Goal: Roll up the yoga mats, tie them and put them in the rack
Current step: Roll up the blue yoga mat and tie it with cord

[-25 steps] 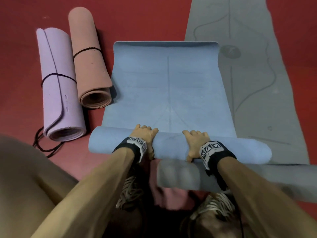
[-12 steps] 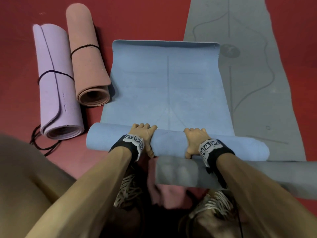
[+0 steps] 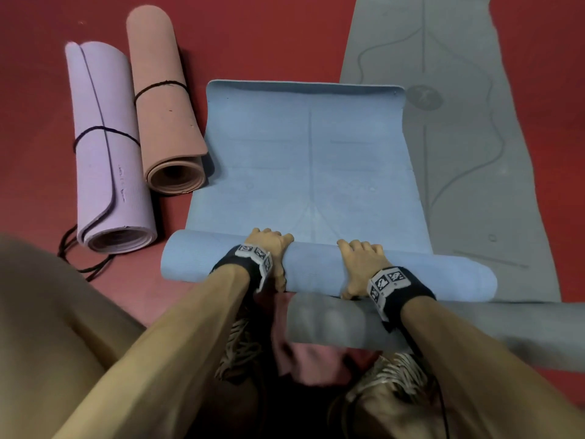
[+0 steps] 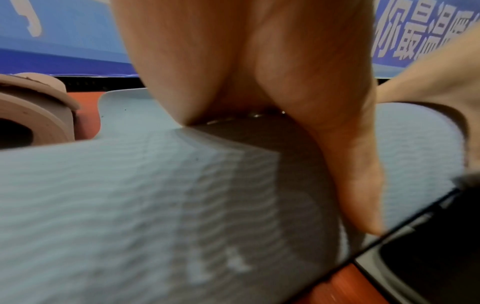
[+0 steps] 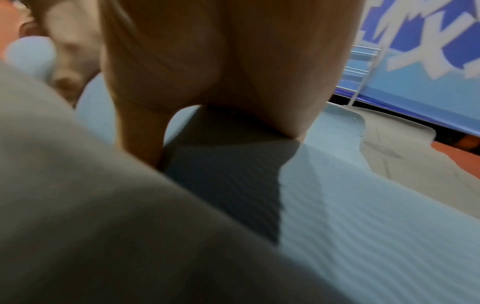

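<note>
Gym or yoga studio, by the look. Red floor (image 3: 269, 33) throughout. Rolled, string-tied lilac mat (image 3: 107, 153) and pink mat (image 3: 161, 99) far left; blue mat (image 3: 310, 160) half rolled at centre; grey mat (image 3: 459, 137) flat to the right. Blue wall banner (image 4: 64, 41) with white lettering behind; metal rack (image 5: 363, 67) far right.

A blue mat (image 3: 304, 172) is seen half rolled on the red floor; lilac (image 3: 107, 153) and pink (image 3: 164, 99) rolls, cord-tied, lie leftward; a grey mat (image 3: 459, 137) is spread rightward.
</note>
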`<state>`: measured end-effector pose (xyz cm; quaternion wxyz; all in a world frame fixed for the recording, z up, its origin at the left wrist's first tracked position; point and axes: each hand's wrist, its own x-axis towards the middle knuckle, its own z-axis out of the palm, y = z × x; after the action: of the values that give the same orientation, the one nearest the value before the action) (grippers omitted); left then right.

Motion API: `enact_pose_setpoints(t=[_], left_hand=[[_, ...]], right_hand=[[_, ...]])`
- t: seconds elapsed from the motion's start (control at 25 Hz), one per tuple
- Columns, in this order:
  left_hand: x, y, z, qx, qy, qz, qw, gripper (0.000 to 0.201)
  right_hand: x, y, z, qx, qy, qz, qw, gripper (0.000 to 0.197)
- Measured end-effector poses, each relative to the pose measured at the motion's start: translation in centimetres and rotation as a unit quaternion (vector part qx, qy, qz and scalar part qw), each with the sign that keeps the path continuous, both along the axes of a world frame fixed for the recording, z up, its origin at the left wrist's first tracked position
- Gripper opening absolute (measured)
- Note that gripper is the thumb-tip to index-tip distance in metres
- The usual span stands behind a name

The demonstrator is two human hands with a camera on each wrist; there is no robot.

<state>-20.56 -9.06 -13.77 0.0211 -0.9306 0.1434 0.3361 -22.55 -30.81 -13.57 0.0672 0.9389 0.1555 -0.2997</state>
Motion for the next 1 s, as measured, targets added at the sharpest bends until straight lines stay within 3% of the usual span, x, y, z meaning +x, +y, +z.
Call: enact_pose_setpoints(t=[0.08,0.16,0.24,0.4,0.6,0.76,0.92,1.0], left_hand=[[1.0,-0.7,0.2,0.027,0.033,0.004,0.999,0.057],[1.6,-1.5,0.4,0.049,0.060,0.010,0.997,0.051],[1.2,-1.4,0.2,0.064,0.057,0.014,0.996,0.059],[0.0,0.5,-0.4,-0.030,0.000,0.013,0.999,0.094],[-2.7,0.8,-1.1,-0.020,-0.078,-0.021,0.996,0.111],[-1.9,0.4,-0.9,-0.012,-0.063,-0.023,0.998,0.103],[-0.2,0.0,-0.1,0.001,-0.021,-0.014,1.000,0.086],[0.8,-0.4,0.3,0.017,0.008,-0.008,1.000,0.067]], right_hand=[[-1.1,0.0,-0.2,0.003,-0.035,0.016,0.999,0.114],[-1.3,0.0,-0.4,0.019,-0.048,0.003,0.999,0.121],[-0.9,0.2,-0.3,0.035,-0.038,-0.020,0.998,0.114],[1.0,0.3,0.4,0.011,0.017,-0.026,0.999,0.082],[4.4,0.8,1.1,-0.016,0.144,-0.045,0.988,0.086],[4.1,0.7,0.4,-0.020,0.141,-0.045,0.989,0.087],[1.2,0.0,-0.1,0.009,0.030,-0.017,0.999,0.099],[-0.3,-0.1,-0.1,0.010,-0.018,0.006,1.000,0.106]])
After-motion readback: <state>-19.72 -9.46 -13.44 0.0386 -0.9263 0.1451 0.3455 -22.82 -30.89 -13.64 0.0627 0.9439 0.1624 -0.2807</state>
